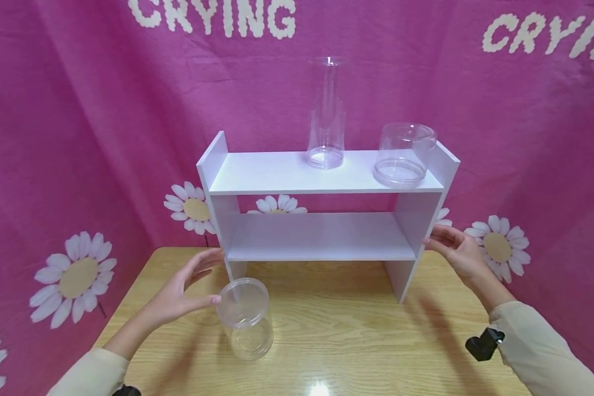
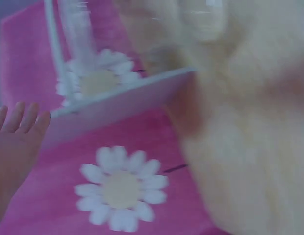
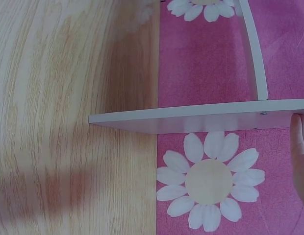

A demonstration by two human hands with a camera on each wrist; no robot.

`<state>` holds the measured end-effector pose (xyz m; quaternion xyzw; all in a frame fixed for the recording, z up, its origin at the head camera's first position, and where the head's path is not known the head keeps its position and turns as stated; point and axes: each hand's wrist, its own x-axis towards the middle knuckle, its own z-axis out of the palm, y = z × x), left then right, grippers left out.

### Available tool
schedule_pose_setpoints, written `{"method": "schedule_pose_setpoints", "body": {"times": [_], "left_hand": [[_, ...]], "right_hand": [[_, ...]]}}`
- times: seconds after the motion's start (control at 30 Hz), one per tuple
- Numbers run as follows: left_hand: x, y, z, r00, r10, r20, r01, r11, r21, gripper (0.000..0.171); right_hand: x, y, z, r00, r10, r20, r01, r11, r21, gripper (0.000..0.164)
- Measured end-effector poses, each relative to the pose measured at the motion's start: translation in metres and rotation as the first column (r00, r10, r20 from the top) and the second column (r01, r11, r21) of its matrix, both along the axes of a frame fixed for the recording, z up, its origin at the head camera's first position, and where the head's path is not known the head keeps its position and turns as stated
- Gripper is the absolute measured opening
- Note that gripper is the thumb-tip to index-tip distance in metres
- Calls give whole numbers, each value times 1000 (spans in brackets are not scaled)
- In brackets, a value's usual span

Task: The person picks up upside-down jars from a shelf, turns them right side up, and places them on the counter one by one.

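Observation:
A white two-tier shelf (image 1: 322, 237) stands on the wooden table. My left hand (image 1: 178, 292) is at its left side panel, fingers stretched toward the panel and thumb apart from them. In the head view the thumb tip overlaps the rim of a clear plastic jar (image 1: 249, 324), which stands upright on the table in front of the shelf. In the left wrist view, which is blurred, the left hand (image 2: 18, 142) has its fingers extended beside the panel. My right hand (image 1: 457, 254) touches the outside of the right side panel (image 3: 201, 117) with its fingertips, holding nothing.
On the top board stand a tall clear cylinder (image 1: 326, 121) near the middle and a wide clear jar (image 1: 401, 159) at the right end. A pink curtain (image 1: 109, 165) with daisies and white lettering hangs behind and beside the wooden table (image 1: 326, 341).

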<state>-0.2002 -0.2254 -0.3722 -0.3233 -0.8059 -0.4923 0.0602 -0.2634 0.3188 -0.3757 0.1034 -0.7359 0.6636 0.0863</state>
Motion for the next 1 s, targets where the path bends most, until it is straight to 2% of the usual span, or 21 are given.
{"method": "schedule_pose_setpoints", "body": {"times": [0.17,0.3,0.43,0.53,0.63,0.77,1.0], "left_hand": [[-2,19,34,999,-34,-24,34,999,16,71],[-2,35,65,996,-90,-30,91,995,44,69],[-5,47,99,989,-145,38,143,989,47,71],[-10,55,122,984,-152,97,150,988,31,71],[-17,66,144,983,-130,131,129,992,19,70],[-28,82,168,985,-56,161,58,998,-9,69],[-47,107,201,983,58,172,-34,989,-142,74]], "right_hand": [[2,5,-2,999,-31,18,30,999,45,32],[3,7,-2,998,-55,30,52,995,83,30],[3,5,-1,998,-64,16,62,993,103,28],[1,4,1,998,-61,-4,61,994,95,29],[1,3,2,998,-66,-2,66,994,92,29],[2,5,2,995,-95,17,92,986,136,28],[3,2,4,994,-108,17,101,970,220,21]]}}
